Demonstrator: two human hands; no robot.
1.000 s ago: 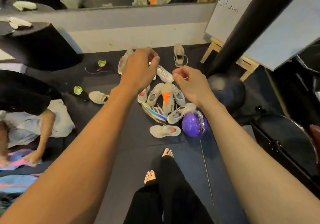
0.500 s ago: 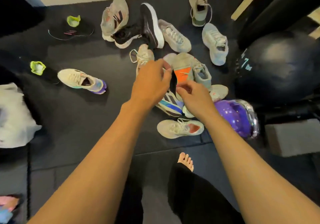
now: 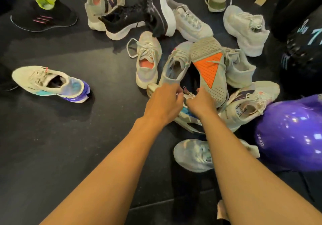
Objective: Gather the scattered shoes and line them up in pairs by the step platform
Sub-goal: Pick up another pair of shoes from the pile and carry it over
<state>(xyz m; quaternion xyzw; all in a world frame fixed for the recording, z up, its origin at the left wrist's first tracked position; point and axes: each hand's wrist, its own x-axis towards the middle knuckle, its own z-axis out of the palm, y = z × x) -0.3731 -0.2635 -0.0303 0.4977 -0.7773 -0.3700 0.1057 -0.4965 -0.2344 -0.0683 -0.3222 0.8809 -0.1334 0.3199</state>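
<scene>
Gathering step: left hand [image 3: 164,101] and right hand [image 3: 200,103] curl into shoe pile [image 3: 209,68] on mat [image 3: 69,137], over blue-striped shoe [image 3: 187,116]; what the fingers clasp, cannot tell. Next: lift one shoe clear, find its mate

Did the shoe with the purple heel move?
No. The purple-heeled shoe still lies well left of the orange-soled shoe, nearer than the black shoe with pink stripes.

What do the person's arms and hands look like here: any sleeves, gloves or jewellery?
Both arms are bare as far as the frame shows: no sleeve reaches the left forearm or the right forearm. The left hand and right hand wear no gloves, and no watch, bracelet or ring shows on the sides in view.
</scene>
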